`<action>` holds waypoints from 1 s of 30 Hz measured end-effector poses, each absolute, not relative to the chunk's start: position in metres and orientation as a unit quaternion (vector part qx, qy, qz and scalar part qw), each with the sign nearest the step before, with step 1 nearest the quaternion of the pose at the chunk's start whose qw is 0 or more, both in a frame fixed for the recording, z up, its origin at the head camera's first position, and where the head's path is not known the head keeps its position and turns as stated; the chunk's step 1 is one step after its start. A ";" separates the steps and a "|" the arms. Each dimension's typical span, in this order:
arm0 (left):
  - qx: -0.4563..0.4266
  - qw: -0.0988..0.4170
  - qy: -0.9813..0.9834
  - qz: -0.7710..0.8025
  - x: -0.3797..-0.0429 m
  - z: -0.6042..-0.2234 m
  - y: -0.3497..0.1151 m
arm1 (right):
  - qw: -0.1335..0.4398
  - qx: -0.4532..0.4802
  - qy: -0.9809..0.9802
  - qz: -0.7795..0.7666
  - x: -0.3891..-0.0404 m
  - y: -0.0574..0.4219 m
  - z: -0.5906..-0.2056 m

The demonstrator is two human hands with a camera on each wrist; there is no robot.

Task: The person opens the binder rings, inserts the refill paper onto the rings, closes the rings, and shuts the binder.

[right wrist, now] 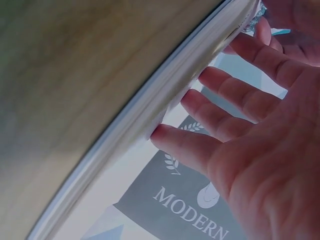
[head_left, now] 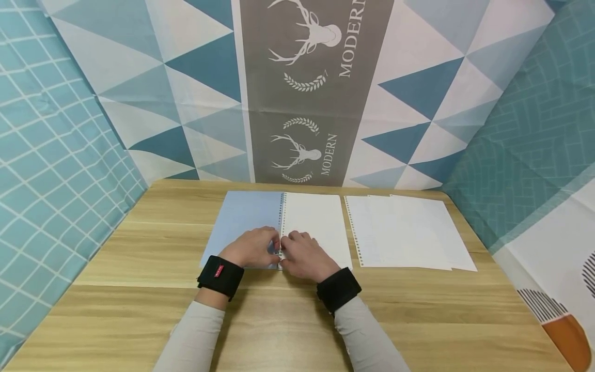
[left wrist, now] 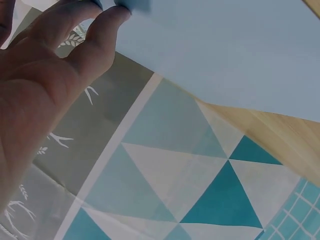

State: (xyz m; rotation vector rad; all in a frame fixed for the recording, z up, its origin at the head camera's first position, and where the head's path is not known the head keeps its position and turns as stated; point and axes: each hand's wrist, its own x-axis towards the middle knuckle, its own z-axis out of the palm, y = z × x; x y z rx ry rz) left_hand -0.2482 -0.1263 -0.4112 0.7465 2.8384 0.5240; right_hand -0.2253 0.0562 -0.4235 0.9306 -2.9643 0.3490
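A loose-leaf notebook [head_left: 251, 212] lies spread on the table, its blue cover to the left and a stack of white punched pages [head_left: 316, 212] to the right. Down the middle runs its ring binding [head_left: 281, 206]. Near the binding's lower end, my left hand [head_left: 253, 247] pinches from the cover side with thumb and forefinger. From the page side, my right hand [head_left: 307, 256] grips the same stretch, thumb and forefinger facing the left hand's. The other right fingertips [right wrist: 190, 97] rest on the page stack in the right wrist view. The hands partly hide the rings between them.
Several loose white sheets [head_left: 400, 232] with punched left edges lie overlapping to the right of the notebook. The wooden table [head_left: 139, 289] meets a patterned cloth backdrop [head_left: 302, 103] at the back. A black band [head_left: 220, 277] wraps each wrist.
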 end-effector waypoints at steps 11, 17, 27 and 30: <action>0.263 0.079 0.944 0.180 -0.247 -0.412 -0.127 | 0.024 0.271 -0.958 0.091 -0.223 0.050 -0.426; 0.260 0.079 0.944 0.185 -0.249 -0.410 -0.127 | 0.034 0.264 -0.961 0.080 -0.224 0.049 -0.426; 0.263 0.081 0.945 0.179 -0.249 -0.410 -0.127 | 0.028 0.280 -0.954 0.102 -0.225 0.052 -0.427; 0.256 0.087 0.945 0.183 -0.249 -0.410 -0.127 | 0.020 0.284 -0.953 0.107 -0.226 0.054 -0.426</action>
